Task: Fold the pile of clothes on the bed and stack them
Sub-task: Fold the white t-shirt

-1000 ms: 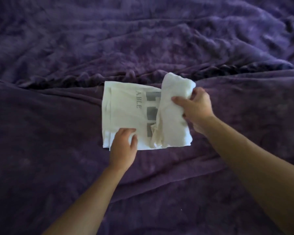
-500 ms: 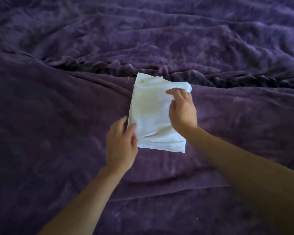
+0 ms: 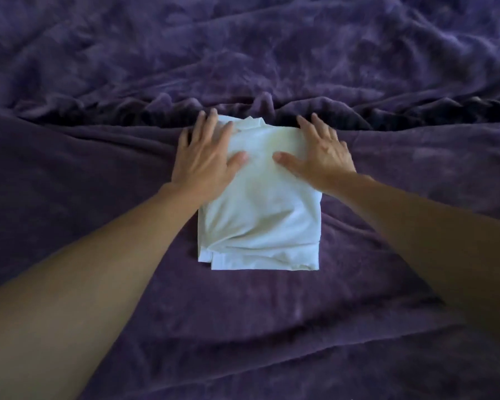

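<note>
Presses the left hand (image 3: pixel 205 160) flat on the far left corner of the folded white T-shirt (image 3: pixel 260 220), fingers (image 3: pixel 198 127) straight and spread wide, holding nothing, the outer ones overhanging the edge onto the purple blanket (image 3: pixel 98 284). Lays the right hand (image 3: pixel 322 158) the same way on the far right corner, thumb pointing inward, near the left thumb but apart. Shows the T-shirt as a tidy rectangle mid-bed, its near edge layered and slightly uneven at the left corner, its far edge just beside a bunched ridge of blanket (image 3: pixel 416 116). Leaves open blanket to the left, right and near sides.
</note>
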### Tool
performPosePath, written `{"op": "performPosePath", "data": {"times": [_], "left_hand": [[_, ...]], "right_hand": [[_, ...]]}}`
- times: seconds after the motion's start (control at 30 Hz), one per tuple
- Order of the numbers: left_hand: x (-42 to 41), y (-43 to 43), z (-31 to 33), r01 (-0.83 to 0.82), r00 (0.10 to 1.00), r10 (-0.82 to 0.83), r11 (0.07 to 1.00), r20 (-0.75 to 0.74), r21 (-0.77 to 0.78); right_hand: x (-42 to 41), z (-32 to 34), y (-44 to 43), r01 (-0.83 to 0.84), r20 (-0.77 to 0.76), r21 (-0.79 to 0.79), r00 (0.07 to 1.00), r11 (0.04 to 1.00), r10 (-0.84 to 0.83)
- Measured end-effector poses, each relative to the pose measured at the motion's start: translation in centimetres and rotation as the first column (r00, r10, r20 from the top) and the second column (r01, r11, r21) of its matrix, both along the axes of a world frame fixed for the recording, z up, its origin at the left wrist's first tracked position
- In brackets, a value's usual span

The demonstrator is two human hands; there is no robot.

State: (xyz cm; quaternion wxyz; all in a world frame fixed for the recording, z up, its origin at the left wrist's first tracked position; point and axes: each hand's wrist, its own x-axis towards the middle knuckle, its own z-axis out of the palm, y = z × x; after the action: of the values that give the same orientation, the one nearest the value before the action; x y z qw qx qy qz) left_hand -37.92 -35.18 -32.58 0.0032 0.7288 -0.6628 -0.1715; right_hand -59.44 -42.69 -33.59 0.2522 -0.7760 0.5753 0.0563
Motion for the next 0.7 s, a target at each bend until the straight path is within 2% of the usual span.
{"op": "performPosePath", "data": {"times": [0.07, 0.13, 0.23, 0.33, 0.47, 0.53, 0.63, 0.7], "left_hand": [[0.3, -2.2, 1.2, 0.08, 0.996, -0.079, 0.996, -0.036, 0.03], [-0.1, -3.5, 2.4, 0.171, 0.984, -0.164, 0.978, -0.065, 0.122], [-1.2, -3.6, 3.9, 0.217, 0.976, -0.207, 0.952, -0.067, 0.215], [-1.9, -2.7, 5.7, 0.188, 0.976, -0.202, 0.97, 0.083, 0.156], [-2.1, 0.6, 8.3, 0.192, 0.959, -0.167, 0.978, 0.231, -0.087], [-2.1, 2.7, 9.5, 0.173, 0.966, -0.144, 0.977, 0.214, -0.124], [-2.2, 5.7, 10.4, 0.201, 0.965, -0.199, 0.98, 0.17, 0.003], [-2.1, 7.3, 10.3, 0.166, 0.976, -0.174, 0.984, 0.13, 0.069]], "right_hand": [[0.0, 1.5, -1.2, -0.025, -0.005, 0.014, 1.0, 1.0, 0.026], [-0.1, 2.8, -1.0, -0.07, -0.031, 0.019, 0.997, 0.997, 0.071], [-0.2, 4.3, 0.7, -0.03, -0.089, -0.026, 0.996, 0.999, 0.027], [-0.7, 6.1, 2.8, -0.005, -0.024, -0.156, 1.0, 0.988, 0.001], [-2.3, 8.7, 6.2, -0.013, 0.049, -0.292, 0.998, 0.956, 0.029], [-3.0, 9.7, 7.9, 0.003, 0.057, -0.238, 0.998, 0.971, 0.011], [-3.7, 10.8, 10.5, 0.02, 0.082, -0.087, 0.997, 0.996, -0.012], [-3.9, 11.1, 11.7, 0.057, 0.155, -0.096, 0.987, 0.994, -0.041]]}}
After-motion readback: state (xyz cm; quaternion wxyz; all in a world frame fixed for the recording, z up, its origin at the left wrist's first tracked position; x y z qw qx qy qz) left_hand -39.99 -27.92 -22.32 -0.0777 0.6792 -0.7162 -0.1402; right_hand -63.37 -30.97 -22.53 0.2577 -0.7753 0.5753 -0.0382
